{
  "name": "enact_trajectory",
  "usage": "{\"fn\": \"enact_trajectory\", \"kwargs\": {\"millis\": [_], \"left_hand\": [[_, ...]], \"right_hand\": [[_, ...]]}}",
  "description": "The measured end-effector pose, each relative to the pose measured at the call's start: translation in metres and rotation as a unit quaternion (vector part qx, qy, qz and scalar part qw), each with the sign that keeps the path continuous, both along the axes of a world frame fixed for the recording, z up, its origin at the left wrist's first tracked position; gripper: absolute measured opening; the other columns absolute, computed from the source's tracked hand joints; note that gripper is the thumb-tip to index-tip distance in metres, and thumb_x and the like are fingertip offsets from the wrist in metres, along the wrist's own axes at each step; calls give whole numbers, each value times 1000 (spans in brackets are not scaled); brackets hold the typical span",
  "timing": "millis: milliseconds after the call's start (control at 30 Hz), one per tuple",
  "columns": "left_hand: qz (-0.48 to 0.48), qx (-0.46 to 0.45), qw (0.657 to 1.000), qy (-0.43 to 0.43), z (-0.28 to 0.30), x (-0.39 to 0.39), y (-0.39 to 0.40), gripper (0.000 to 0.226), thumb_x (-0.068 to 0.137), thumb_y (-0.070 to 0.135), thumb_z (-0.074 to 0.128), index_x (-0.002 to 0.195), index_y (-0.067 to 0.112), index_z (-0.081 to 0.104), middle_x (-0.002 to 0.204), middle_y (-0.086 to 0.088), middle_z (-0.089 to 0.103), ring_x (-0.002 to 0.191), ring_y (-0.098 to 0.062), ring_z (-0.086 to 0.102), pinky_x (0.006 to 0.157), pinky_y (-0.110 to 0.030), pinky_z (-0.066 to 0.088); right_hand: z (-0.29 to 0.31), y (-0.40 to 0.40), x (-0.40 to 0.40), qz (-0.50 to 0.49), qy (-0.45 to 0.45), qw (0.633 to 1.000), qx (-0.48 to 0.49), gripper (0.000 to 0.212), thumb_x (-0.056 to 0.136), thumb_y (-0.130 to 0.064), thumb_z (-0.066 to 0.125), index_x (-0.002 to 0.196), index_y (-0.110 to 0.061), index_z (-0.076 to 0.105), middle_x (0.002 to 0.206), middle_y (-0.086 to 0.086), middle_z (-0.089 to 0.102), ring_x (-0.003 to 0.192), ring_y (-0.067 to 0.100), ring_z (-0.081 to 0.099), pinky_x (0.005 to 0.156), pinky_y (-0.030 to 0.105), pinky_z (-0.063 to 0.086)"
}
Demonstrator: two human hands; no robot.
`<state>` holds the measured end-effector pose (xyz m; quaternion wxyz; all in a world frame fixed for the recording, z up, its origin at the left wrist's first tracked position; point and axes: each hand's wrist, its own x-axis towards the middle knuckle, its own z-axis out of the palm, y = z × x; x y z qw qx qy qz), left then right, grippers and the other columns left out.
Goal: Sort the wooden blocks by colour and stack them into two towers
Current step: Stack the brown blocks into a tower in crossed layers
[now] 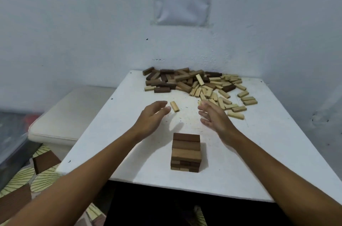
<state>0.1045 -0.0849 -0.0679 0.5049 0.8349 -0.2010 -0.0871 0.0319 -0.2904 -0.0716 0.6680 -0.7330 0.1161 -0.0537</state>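
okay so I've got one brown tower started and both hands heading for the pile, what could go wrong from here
1. The brown tower stands between your forearms; pulling either arm back could knock it.
2. In the pile brown and pale blocks overlap, so a quick grab could take the wrong colour.
3. The lone pale block lies just past your left hand, and more lie by your right hand; reaching over could sweep them.

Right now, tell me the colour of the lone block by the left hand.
Pale wood, head view.
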Motion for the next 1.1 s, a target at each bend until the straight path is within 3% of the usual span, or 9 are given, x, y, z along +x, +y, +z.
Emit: {"fn": "enact_trajectory", "kwargs": {"millis": [200,300,467,567,667,767,833,967,1100], "left_hand": [[1,83,990,-116,-4,70,-11,36,93,32,62,126,18,61,133,2,60,122,-13,52,91,-21,34],[5,92,980,-175,-8,102,-17,32,93,24,62,124,18,64,129,2,63,119,-13,55,92,-21,38],[-13,166,952,-257,-20,152,-27,49,84,23,59,131,10,59,138,-5,56,134,-22,44,110,-40,38],[-3,210,926,-314,-30,170,-35,48,83,26,62,129,16,61,136,1,58,132,-21,43,104,-41,37],[14,188,911,-366,-34,174,-41,31,85,32,62,112,19,71,121,6,65,119,-18,51,95,-35,35],[1,141,922,-361,-36,176,-39,24,81,22,70,104,16,73,114,1,67,110,-18,56,94,-34,45],[-7,130,934,-333,-36,178,-35,26,80,17,72,106,12,72,119,1,64,113,-15,55,95,-22,43],[-11,136,939,-316,-33,169,-30,23,81,18,72,103,11,73,124,3,61,112,-12,56,91,-19,45],[21,130,954,-271,-31,148,-20,25,81,20,69,105,14,72,103,9,58,92,-9,57,74,-9,39]], "right_hand": [[-1,-15,78,29,-37,979,-201,55,94,-24,63,144,-13,44,144,6,49,132,18,47,106,31,39],[-1,-21,118,31,-87,931,-354,47,92,-20,61,138,-17,53,132,1,58,120,14,52,93,27,42],[-4,-25,172,-1,-73,849,-523,47,93,-30,59,137,-19,52,136,4,51,126,25,41,103,41,39],[-8,-25,187,-14,-71,778,-624,39,93,-39,55,130,-24,58,129,4,50,119,26,40,98,39,37],[-19,-23,192,-39,-120,751,-648,27,86,-29,68,111,-22,71,108,7,60,102,30,50,83,44,43],[-28,-24,190,-72,-176,743,-641,21,71,-17,82,91,-17,75,81,4,64,80,29,57,64,40,47],[-30,-23,185,-59,-185,751,-631,20,70,-11,79,88,-17,73,77,3,64,78,27,57,64,39,46],[-28,-21,171,-30,-162,787,-594,24,82,-7,64,105,-15,67,93,4,64,92,26,55,76,37,44],[-17,-11,146,-6,-147,860,-488,31,87,-14,60,118,-19,63,105,-3,59,98,16,54,77,30,47]]}}
